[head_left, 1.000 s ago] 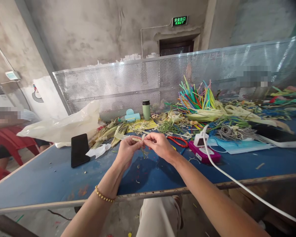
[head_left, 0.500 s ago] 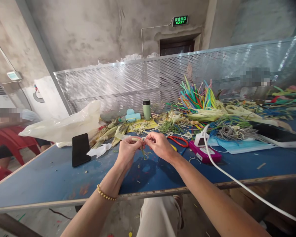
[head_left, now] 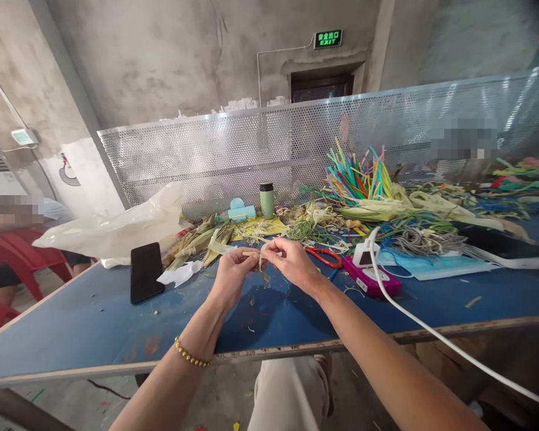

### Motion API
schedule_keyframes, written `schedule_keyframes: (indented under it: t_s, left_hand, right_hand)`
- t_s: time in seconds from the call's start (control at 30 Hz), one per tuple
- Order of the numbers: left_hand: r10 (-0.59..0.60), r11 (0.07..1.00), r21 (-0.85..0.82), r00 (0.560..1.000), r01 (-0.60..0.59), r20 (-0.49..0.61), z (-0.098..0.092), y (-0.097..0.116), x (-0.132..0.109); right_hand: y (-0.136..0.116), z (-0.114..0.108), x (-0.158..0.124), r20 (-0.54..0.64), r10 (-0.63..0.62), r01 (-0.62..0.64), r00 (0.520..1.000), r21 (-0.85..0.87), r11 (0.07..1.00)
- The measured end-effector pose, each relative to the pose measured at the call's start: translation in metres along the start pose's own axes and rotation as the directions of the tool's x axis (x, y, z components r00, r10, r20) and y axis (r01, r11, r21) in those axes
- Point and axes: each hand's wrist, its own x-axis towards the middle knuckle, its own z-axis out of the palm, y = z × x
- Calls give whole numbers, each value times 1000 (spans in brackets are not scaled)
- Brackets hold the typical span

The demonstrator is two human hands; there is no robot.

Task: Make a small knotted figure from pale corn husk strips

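Above the blue tabletop [head_left: 260, 323], both hands meet around a thin, pale corn-husk strip [head_left: 263, 276] whose frayed end dangles between them. My left hand [head_left: 230, 276], on an arm with a gold bead bracelet, pinches one side of it. Against its fingertips, my right hand [head_left: 291, 264] is closed on the same strip with thumb and forefinger. Fingers hide much of the piece. Just behind the left hand lies a bunch of dried husks [head_left: 202, 239]. To the right of the right hand are red-handled scissors [head_left: 326, 257].
Left stand a black phone [head_left: 146, 272], white paper [head_left: 179, 273] and a plastic bag [head_left: 117, 230]. Right are a magenta box [head_left: 381, 281] with a white cable [head_left: 424, 326] and a blue mask [head_left: 449, 266]. Behind are a green bottle [head_left: 266, 200] and coloured stems [head_left: 357, 176]. A person sits far left.
My right hand has shifted slightly to the left and closer to the left fingertips. The strip now stands up between the fingers. The left hand has barely moved.
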Motion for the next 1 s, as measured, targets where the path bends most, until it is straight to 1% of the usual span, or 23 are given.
schedule_keyframes:
  t_s: [0.1,0.23,0.3,0.37,0.4,0.47,0.53,0.57,0.6,0.67,0.7,0.77,0.9,0.93,1.0]
  left_hand:
    - [15,998,68,1000,-15,-2,2,0,-1]
    - [14,992,126,999,-10,-32,3,-2,-1]
    - [10,992,123,999,-6,-32,2,-2,-1]
    - [-14,997,76,1000,16,-24,1,-2,0]
    - [-37,999,39,999,38,-23,0,-2,0]
    - [-95,994,-49,995,94,-30,-3,-1,2]
    - [-144,983,-124,988,136,-58,-6,-1,4]
    - [-159,978,-148,985,148,-69,-7,-2,5]
    - [-166,975,-163,983,151,-78,-8,-2,6]
    - [-161,974,-173,983,144,-91,-9,-3,7]
    - [-155,975,-173,983,137,-94,-9,-3,7]
    - [-143,977,-174,985,125,-92,-8,-3,6]
    - [-154,971,-188,988,149,-11,-5,-1,3]
    - [-166,967,-194,986,163,0,-5,-1,3]
    - [-194,960,-210,981,187,-14,-6,0,3]
  right_hand:
    - [-1,0,0,-13,-12,12,1000,-40,999]
    - [-1,2,0,-16,-33,31,999,-149,988]
    - [-1,2,-1,6,-40,41,999,-178,983]
    - [0,2,0,31,-63,67,998,-169,983]
    - [1,2,0,20,-91,93,996,-171,981]
    - [2,1,0,-60,-189,171,980,-230,958]
    - [2,0,-1,-141,-321,260,936,-335,905]
    - [1,1,-1,-137,-381,306,914,-381,872]
    - [1,2,-2,-102,-430,356,897,-411,839]
    - [-1,4,-3,7,-482,437,876,-432,789]
    - [-1,5,-3,50,-491,461,870,-435,773]
    - [-2,7,-3,74,-492,473,867,-433,768]
    - [-2,4,-2,-5,-455,420,891,-372,827]
    - [-2,3,-1,-29,-437,398,899,-361,843]
    - [-2,2,-1,-64,-409,362,910,-357,861]
